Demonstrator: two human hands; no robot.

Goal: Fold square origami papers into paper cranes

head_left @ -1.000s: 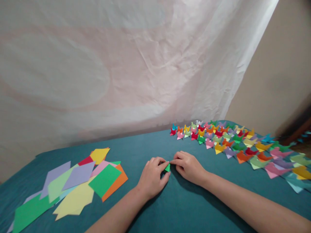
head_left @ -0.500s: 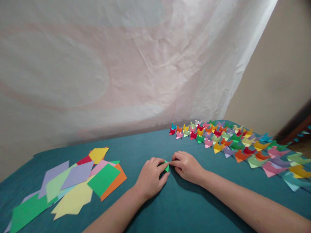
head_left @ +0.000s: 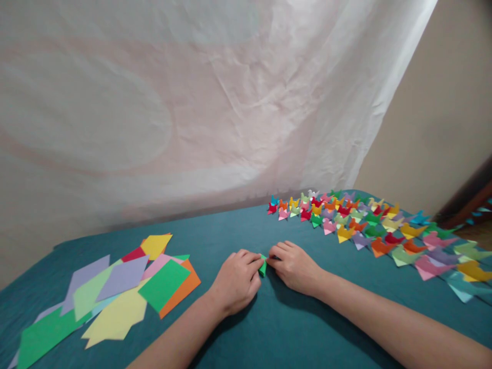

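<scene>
A small folded piece of green paper (head_left: 263,266) is between my two hands, low over the middle of the table. My left hand (head_left: 239,279) has its fingers closed on the left side of the paper, the thumb tucked below. My right hand (head_left: 292,266) pinches the paper's right tip between thumb and forefinger. The fingers cover part of the paper, so its full shape is hidden.
Loose coloured paper sheets (head_left: 163,284) overlap on the left of the teal-covered table (head_left: 215,230). Several rows of small folded paper birds (head_left: 346,233) stand on the right. A pale hanging cloth (head_left: 192,113) backs the table.
My left thumb has closed in toward the fingers, and more of the green paper's lower part shows. My right fingers have shifted very slightly at its tip.
</scene>
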